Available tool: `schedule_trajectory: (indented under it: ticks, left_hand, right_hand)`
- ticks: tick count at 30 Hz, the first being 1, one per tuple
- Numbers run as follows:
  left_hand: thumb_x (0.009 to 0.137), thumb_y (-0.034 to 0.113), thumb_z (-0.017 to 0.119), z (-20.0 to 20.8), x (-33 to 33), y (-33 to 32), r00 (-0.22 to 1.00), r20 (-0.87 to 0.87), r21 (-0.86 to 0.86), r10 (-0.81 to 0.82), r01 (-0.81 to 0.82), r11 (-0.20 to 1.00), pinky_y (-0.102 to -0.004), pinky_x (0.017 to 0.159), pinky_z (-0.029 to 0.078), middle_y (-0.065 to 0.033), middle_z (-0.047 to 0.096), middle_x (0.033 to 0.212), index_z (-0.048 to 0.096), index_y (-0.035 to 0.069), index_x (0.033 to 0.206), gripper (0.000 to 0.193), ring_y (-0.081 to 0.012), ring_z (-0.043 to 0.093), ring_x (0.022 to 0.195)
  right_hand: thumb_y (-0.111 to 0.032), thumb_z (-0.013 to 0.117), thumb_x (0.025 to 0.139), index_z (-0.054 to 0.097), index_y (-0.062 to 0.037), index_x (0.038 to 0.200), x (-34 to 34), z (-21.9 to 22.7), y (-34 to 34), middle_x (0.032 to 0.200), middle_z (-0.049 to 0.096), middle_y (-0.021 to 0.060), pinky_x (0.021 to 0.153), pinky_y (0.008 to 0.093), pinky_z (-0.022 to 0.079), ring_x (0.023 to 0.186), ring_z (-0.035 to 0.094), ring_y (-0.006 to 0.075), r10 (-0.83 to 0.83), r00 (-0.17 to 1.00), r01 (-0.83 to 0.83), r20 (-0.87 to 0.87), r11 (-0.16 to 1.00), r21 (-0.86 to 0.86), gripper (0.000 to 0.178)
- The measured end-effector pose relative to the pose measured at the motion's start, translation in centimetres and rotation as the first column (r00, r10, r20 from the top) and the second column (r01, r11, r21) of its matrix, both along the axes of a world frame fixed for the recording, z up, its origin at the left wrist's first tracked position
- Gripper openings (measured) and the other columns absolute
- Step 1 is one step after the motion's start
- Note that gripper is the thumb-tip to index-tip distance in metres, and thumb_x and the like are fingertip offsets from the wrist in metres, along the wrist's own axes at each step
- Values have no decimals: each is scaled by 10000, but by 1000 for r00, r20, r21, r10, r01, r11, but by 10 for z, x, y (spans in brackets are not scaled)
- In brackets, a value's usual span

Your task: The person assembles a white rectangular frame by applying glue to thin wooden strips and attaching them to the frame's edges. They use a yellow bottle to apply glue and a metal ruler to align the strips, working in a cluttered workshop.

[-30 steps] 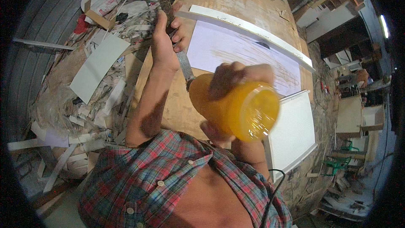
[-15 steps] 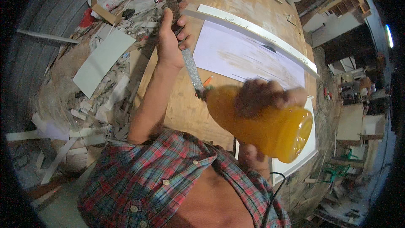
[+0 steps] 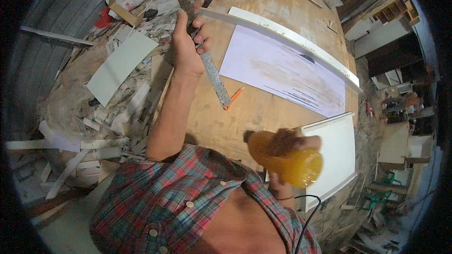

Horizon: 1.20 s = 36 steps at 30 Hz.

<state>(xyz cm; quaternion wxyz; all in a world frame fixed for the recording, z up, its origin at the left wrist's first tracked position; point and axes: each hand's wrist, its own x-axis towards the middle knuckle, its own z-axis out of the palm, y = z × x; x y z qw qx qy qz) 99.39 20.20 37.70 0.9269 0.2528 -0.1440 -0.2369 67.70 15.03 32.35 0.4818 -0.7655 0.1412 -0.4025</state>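
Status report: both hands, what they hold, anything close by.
Left hand gripping long flat bar. Right hand holding orange bottle, tilted. Orange pencil beside bar's end on workbench.

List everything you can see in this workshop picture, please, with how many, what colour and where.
Workbench: one, bare brown wood, centre.
Bottle: one, clear plastic with orange liquid, tilted, in the right hand, lower centre.
Long metal tool: one, grey and rusty, a file or rasp perhaps, in the left hand.
Pencil: one, orange, on the bench by the tool's tip.
White strip: one, long, across the bench's far side.
Pale sheet: one, whitish with dark smears, flat on the bench.
White panel: one, at the bench's right edge.
Offcuts: many, white and grey, heaped left of the bench.
Checked shirt: one, red and blue, bottom.
Left hand: fingers around the tool.
Right hand: fingers around the bottle.
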Motion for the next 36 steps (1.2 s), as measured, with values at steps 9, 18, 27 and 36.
schedule_trajectory:
  ticks: [9,18,27,36]
  left_hand:
    - [1046,449,382,30,-52,-6,986,122,103,-114,101,990,-185,399,191,88,373,745,509,75,1344,494,-17,271,537]
    - [1035,467,411,46,-67,-12,980,83,49,-180,177,983,-177,399,181,95,380,747,508,79,1331,497,-14,262,522]
    - [1044,455,396,48,-52,-18,963,177,-43,-205,216,975,-179,407,205,69,410,784,553,73,1285,479,-21,288,555]
    - [1058,428,360,42,-63,-27,968,154,32,-198,195,980,-189,380,193,73,378,764,485,48,1338,488,-21,271,530]
  right_hand:
    - [-300,889,641,362,-127,1112,47,103,-10,983,515,98,790,391,436,887,501,250,310,714,-409,628,912,15,728]
    - [-288,882,635,367,-134,1102,48,58,-12,899,514,66,710,361,402,789,487,214,315,817,-368,483,930,17,712]
    - [-276,876,629,372,-142,1091,31,68,-14,816,514,35,630,331,368,691,474,178,328,780,-380,532,925,-13,697]
    - [-250,878,622,369,-138,1090,59,85,-20,796,515,35,593,331,359,644,477,168,315,746,-395,588,919,9,701]
